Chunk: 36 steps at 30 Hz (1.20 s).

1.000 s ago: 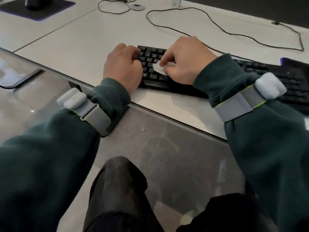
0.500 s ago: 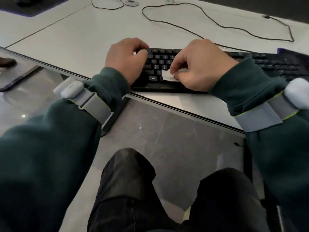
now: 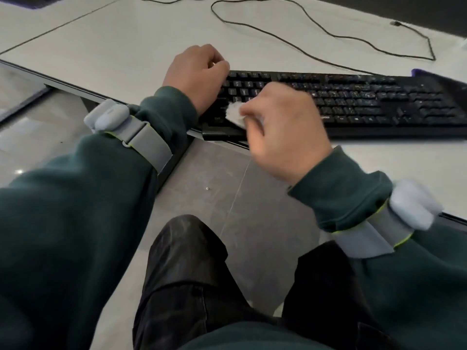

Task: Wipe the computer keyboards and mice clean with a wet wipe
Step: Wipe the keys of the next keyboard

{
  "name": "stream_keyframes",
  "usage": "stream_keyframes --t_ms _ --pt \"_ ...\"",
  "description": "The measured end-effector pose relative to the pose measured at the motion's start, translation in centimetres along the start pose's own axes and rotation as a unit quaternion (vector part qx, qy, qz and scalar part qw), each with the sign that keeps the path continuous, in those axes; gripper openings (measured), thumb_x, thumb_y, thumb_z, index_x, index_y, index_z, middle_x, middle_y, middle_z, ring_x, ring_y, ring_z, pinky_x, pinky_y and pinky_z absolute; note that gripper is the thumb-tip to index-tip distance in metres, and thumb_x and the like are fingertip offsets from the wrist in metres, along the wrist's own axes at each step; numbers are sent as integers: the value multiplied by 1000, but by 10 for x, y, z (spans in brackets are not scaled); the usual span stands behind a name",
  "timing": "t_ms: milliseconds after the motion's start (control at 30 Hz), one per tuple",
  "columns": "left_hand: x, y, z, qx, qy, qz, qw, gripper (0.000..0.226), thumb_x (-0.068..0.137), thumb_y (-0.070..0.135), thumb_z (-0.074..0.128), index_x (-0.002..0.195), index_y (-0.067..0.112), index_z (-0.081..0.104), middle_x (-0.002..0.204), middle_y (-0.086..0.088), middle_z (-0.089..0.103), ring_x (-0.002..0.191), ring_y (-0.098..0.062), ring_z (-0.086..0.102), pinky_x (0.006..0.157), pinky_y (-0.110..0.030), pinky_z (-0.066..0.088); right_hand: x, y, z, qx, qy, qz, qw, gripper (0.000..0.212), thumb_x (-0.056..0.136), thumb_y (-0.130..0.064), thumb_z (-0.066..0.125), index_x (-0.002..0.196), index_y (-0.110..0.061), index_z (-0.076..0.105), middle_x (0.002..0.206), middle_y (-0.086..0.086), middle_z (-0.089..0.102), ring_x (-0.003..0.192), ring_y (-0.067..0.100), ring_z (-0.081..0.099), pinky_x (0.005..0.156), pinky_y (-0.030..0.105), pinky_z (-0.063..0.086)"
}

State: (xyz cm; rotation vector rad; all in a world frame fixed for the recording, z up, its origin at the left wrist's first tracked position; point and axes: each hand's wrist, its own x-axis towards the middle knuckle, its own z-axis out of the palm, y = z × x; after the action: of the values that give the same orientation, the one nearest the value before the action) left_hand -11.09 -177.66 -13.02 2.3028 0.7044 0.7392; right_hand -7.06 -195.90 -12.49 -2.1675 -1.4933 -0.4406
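Note:
A black keyboard [image 3: 353,104] lies along the front edge of the white desk [image 3: 113,46], with its front left corner at the desk's rim. My left hand [image 3: 197,77] sits on the keyboard's left end, fingers curled over its far corner. My right hand [image 3: 285,132] pinches a crumpled white wet wipe [image 3: 235,113] and presses it on the front left keys. This hand is blurred by motion. No mouse is in view.
A thin black cable [image 3: 328,34] loops over the desk behind the keyboard. A purple-edged mouse pad [image 3: 439,78] overlaps the keyboard's right end. Grey floor tiles [image 3: 227,178] and my dark-trousered knees [image 3: 187,261] lie below the desk edge.
My right hand has drawn the wipe back toward the keyboard's front left corner. The keyboard now sits closer to the desk rim. My left hand stays on the left end.

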Motion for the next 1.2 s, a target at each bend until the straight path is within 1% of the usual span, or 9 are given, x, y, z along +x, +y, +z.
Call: stream_keyframes --t_ms 167,300,367,567,733,833,933,1100,1200 --pt "0 -2 1 36 26 8 999 34 91 31 46 100 12 73 102 -1 66 96 -18 57 78 -26 41 -24 -16 13 9 51 -14 999 12 77 1 56 77 1 68 82 14 56 73 31 53 62 42 44" --pt "-2 -1 -1 22 52 -10 998 38 82 29 45 85 2 71 87 -16 69 86 -32 61 74 -43 51 -31 -39 18 28 44 -36 998 10 78 3 57 78 2 67 83 15 55 74 31 51 62 44 43" --pt "-3 0 -2 32 65 -8 997 35 81 27 45 82 1 69 82 -18 69 83 -33 61 71 -43 51 -36 -43 18 20 32 -51 998 10 78 4 56 78 2 66 83 15 55 74 31 49 63 46 42" --pt "-3 2 -1 43 63 -3 997 32 83 24 46 83 -1 66 83 -16 67 73 -24 54 66 -38 48 -35 -13 8 8 105 43 994 12 73 1 58 77 2 69 80 17 57 70 35 54 60 41 44" --pt "-3 0 -4 40 64 -8 997 33 83 25 46 82 -1 66 82 -16 67 70 -18 49 62 -37 44 -25 -18 6 22 44 30 998 20 72 -4 58 84 -4 74 81 15 58 70 33 54 58 33 41" --pt "-3 1 -3 30 58 -11 998 37 81 26 44 84 -4 66 86 -20 68 71 -19 49 68 -44 48 -30 5 -12 2 55 98 994 25 71 -4 58 86 -10 77 86 16 59 70 28 54 62 30 39" --pt "-2 0 -2 28 58 -14 998 39 80 27 44 82 -6 63 81 -23 63 67 -20 44 61 -43 43 -29 16 -19 -54 56 182 980 31 75 -11 54 95 -8 77 98 14 62 82 31 59 71 28 40" --pt "-3 0 -1 32 68 -10 997 35 81 26 46 76 -6 59 69 -14 51 64 -19 39 55 -32 31 -24 -20 -2 -2 8 54 999 28 68 -14 54 83 -7 76 86 13 64 75 34 61 64 34 49" --pt "-3 -1 -2 32 59 -6 998 32 82 26 47 77 -2 62 68 -7 54 66 -18 44 53 -28 33 -19 -3 -11 -66 3 94 993 28 74 -12 56 92 -10 77 94 11 63 85 32 60 71 29 42"
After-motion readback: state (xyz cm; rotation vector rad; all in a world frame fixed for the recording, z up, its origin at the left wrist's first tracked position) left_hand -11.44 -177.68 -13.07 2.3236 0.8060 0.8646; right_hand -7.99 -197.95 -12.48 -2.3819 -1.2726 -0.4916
